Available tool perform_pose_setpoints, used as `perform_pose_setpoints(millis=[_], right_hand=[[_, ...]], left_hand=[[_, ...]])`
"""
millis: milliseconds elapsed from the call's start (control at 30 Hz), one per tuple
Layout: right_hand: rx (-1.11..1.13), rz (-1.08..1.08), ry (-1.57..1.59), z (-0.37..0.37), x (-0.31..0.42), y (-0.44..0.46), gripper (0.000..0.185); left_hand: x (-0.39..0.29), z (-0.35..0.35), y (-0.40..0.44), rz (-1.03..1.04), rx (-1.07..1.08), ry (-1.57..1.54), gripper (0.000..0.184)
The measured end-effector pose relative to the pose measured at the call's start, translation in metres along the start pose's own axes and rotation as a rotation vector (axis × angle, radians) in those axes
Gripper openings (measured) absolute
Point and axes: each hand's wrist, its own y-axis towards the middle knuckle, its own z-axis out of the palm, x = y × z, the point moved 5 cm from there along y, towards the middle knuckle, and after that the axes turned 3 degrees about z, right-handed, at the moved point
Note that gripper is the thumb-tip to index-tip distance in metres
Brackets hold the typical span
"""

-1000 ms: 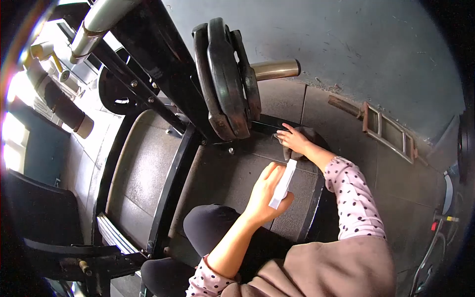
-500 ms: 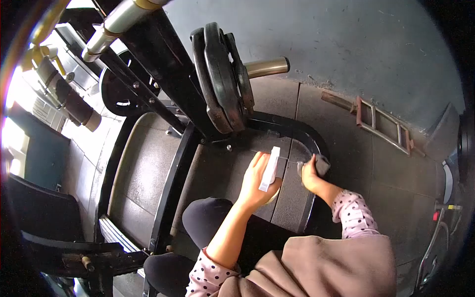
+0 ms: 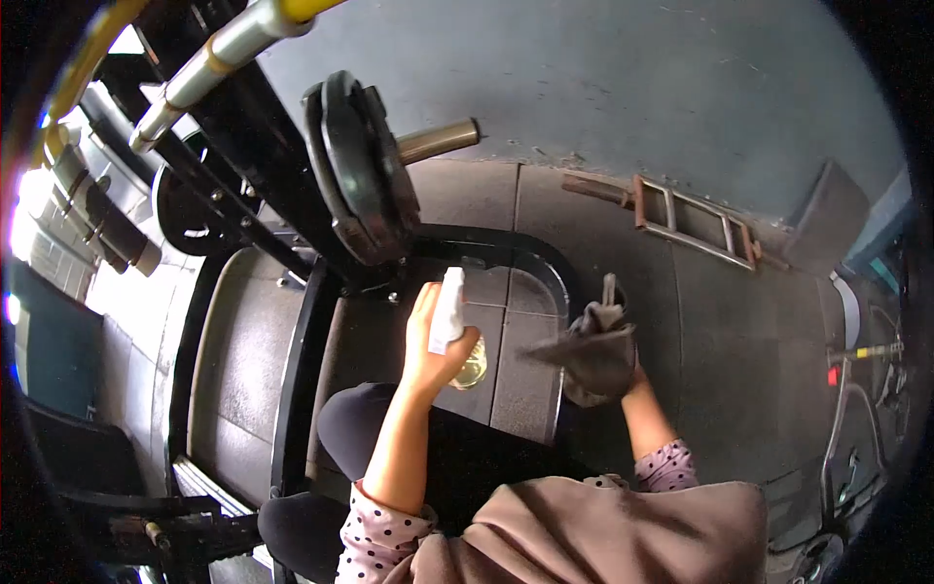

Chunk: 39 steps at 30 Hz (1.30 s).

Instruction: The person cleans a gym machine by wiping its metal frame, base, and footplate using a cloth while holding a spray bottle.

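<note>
My left hand [image 3: 424, 352] is closed around a spray bottle [image 3: 449, 313]. The bottle has a white trigger head, and yellowish liquid shows through its clear body below my fingers. A dark grey cloth [image 3: 595, 362] hangs loosely bunched over my right hand [image 3: 638, 383], with one corner flaring to the left. The cloth hides most of my right fingers. Both hands are above the curved black frame tube [image 3: 553, 271] of a gym machine, the cloth beside its right side.
Black weight plates [image 3: 355, 165] sit on a metal peg [image 3: 438, 141] at the upper left. A rusty metal frame [image 3: 696, 226] lies on the tiled floor along the grey wall [image 3: 623, 88]. A bent metal bar [image 3: 829, 467] stands at the far right.
The cloth has swung up and opened out, covering my right hand. The bottle has turned so its liquid shows more. My view has shifted right, moving the surroundings left in the picture.
</note>
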Motion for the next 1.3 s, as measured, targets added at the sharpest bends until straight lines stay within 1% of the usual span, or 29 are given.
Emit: perform_pose_setpoints(millis=[67,100,167,200,267,300,367,467,567,633,700,733,800,833,867,900,933,967,1000,1033,1067,1133,1167,1200,1233,1267,1300], right_hand=[[-0.016,-0.2,-0.402,0.025,0.004,-0.012,0.042],[-0.024,-0.296,-0.604,0.037,0.008,-0.016,0.046],[-0.197,-0.455,-1.203,0.041,0.01,-0.011,0.052],[-0.265,-0.502,-1.361,0.043,0.011,-0.01,0.052],[-0.343,-0.553,-1.46,0.045,0.012,-0.007,0.052],[-0.374,-0.565,-1.444,0.045,0.013,-0.006,0.051],[-0.417,-0.584,-1.259,0.044,0.018,-0.011,0.051],[-0.428,-0.616,-0.788,0.038,0.036,-0.023,0.051],[-0.366,-0.694,-0.368,0.035,0.07,-0.041,0.05],[-0.317,-0.76,-0.205,0.033,0.097,-0.055,0.05],[-0.261,-0.811,-0.107,0.029,0.121,-0.07,0.05],[-0.238,-0.815,-0.074,0.026,0.128,-0.075,0.05],[-0.267,-0.728,-0.072,-0.001,0.113,-0.076,0.05],[-0.338,-0.617,-0.136,-0.03,0.079,-0.072,0.05],[-0.434,-0.432,-0.308,-0.081,0.019,-0.067,0.057],[-0.524,-0.242,-0.476,-0.114,-0.024,-0.067,0.065],[-0.604,-0.245,-1.037,-0.019,-0.017,-0.075,0.077],[-0.468,-0.367,-1.619,-0.027,-0.056,-0.066,0.089],[-0.508,-0.315,-1.79,-0.015,-0.084,-0.067,0.093],[-0.541,-0.279,-1.79,-0.018,-0.085,-0.061,0.091],[-0.571,-0.245,-1.788,-0.02,-0.083,-0.052,0.089],[-0.599,-0.336,-1.691,-0.026,-0.068,-0.031,0.087],[-0.662,-0.322,-1.708,-0.031,-0.059,-0.01,0.086],[-0.717,-0.455,-1.782,-0.034,-0.048,0.011,0.086],[-0.847,-0.257,-1.835,-0.036,-0.036,0.037,0.084],[-0.898,-0.187,-1.85,-0.029,-0.019,0.061,0.081],[-0.94,-0.212,-1.929,-0.027,-0.006,0.087,0.076]], left_hand=[[0.009,0.006,0.002,-0.022,-0.012,-0.049,0.04],[0.011,0.009,0.003,-0.011,-0.003,-0.003,0.039],[0.01,0.012,0.005,-0.008,0.005,0.026,0.038],[0.009,0.013,0.005,-0.011,0.007,0.042,0.037],[0.008,0.014,0.006,0.005,0.017,0.05,0.036],[0.007,0.014,0.006,0.014,0.019,0.052,0.036],[0.007,0.015,0.007,0.02,0.031,0.056,0.036],[0.012,0.016,0.007,0.004,0.029,0.05,0.038],[0.018,0.014,0.005,-0.002,0.019,0.073,0.04],[0.017,0.017,0.005,-0.01,0.035,0.09,0.042],[0.01,0.016,0.007,-0.037,0.067,0.113,0.042],[0.009,0.018,0.007,-0.019,0.076,0.106,0.042],[0.007,0.023,0.007,0.016,0.093,0.101,0.043],[0.007,0.025,0.006,0.001,0.109,0.106,0.043],[0.007,0.027,0.006,-0.013,0.126,0.111,0.044],[0.008,0.029,0.005,-0.024,0.145,0.115,0.045],[0.008,0.032,0.004,-0.029,0.165,0.117,0.046],[0.01,0.034,0.002,-0.032,0.183,0.12,0.047],[0.012,0.035,0.002,-0.033,0.202,0.126,0.048],[0.008,0.039,0.004,0.028,0.105,0.048,0.034],[0.006,0.04,0.006,0.059,0.13,0.083,0.033],[0.004,0.043,0.006,-0.027,0.132,0.047,0.033],[0.002,0.044,0.007,-0.042,0.149,0.074,0.034],[0.002,0.047,0.008,-0.03,0.168,0.089,0.034],[0.002,0.048,0.008,-0.015,0.187,0.11,0.034],[0.002,0.049,0.01,-0.003,0.206,0.136,0.035],[0.002,0.051,0.011,-0.034,0.191,0.1,0.035]])
